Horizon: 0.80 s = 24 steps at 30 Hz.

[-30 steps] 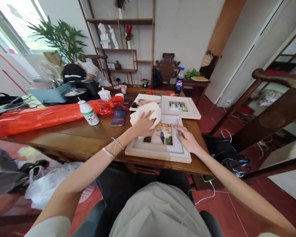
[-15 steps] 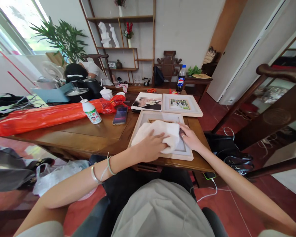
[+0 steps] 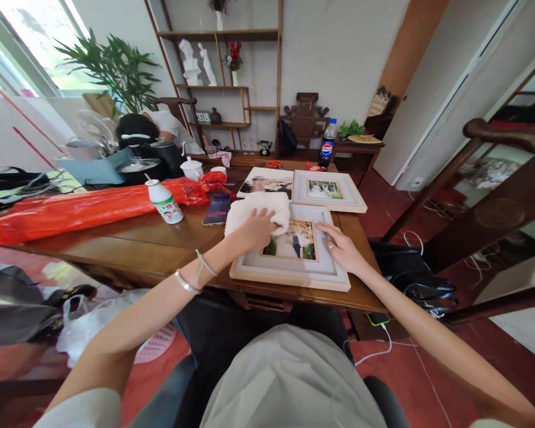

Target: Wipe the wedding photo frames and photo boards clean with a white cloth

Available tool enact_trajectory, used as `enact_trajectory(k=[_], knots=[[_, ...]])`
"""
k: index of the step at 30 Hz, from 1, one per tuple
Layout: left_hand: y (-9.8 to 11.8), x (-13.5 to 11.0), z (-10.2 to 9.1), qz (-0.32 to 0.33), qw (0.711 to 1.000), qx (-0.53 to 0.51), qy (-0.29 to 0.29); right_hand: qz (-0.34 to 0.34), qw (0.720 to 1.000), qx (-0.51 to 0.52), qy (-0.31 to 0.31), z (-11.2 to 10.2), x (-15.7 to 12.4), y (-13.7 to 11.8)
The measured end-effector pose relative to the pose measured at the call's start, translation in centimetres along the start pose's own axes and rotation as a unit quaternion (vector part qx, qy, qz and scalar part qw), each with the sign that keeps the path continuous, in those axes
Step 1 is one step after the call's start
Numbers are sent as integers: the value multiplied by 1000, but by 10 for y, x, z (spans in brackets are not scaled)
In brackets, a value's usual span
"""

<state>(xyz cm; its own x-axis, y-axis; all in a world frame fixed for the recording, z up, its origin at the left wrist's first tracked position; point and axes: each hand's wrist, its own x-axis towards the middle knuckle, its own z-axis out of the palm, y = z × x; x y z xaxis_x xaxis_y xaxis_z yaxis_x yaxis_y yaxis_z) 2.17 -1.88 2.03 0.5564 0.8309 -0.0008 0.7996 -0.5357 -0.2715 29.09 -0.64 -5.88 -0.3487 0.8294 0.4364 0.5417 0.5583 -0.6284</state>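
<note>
A white towel (image 3: pixel 249 206) lies bunched over the upper left part of a pale wooden picture frame (image 3: pixel 258 274). My left hand (image 3: pixel 259 229) presses on it from above, gripping it with partly spread fingers. Uncovered beneath is a photo (image 3: pixel 299 242) of a couple outdoors, though its left top is hidden by the towel. On the frame's right side, my right hand (image 3: pixel 342 248) holds the border, fingers reaching onto the inner edge. Behind it lie a second framed photo (image 3: pixel 324 189) and a photo panel (image 3: pixel 265 181), part of the panel hidden by the towel.
Left of the frame are a phone (image 3: pixel 217 209), a white drink bottle (image 3: pixel 164 202) and a long red plastic-wrapped bundle (image 3: pixel 93 208). A cola bottle (image 3: pixel 327 144) and orange-handled scissors (image 3: pixel 274 164) stand and lie farther back. A chair (image 3: pixel 477 202) is at the right.
My left hand has slid the towel up and to the left, baring most of the photo. My right hand stays at the frame's right side.
</note>
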Motion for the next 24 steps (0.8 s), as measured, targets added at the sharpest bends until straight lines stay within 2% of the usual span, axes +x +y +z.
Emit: enact_trajectory(k=[6,8,10,13,16,20,24], knots=[[53,-83,-34,73,995,-34,-65,5,1000,-12,0,1,1,-1],[66,-98,-39,81,993,-52,-62,2,1000,-19,-9,0,1,-2],[73,-100,-38,79,994,-64,-42,-1,1000,-19,-14,-1,0,-2],[68,-78,-26,41,997,-66,-14,-5,1000,-10,-11,-1,0,-1],[49,-39,-7,-1,999,-53,-1,-10,1000,-3,-6,0,0,0],[21,15,12,-8,998,-25,63,-18,1000,6,2,1,-1,0],[15,58,13,102,991,2,91,-22,1000,0,4,1,-1,-2]])
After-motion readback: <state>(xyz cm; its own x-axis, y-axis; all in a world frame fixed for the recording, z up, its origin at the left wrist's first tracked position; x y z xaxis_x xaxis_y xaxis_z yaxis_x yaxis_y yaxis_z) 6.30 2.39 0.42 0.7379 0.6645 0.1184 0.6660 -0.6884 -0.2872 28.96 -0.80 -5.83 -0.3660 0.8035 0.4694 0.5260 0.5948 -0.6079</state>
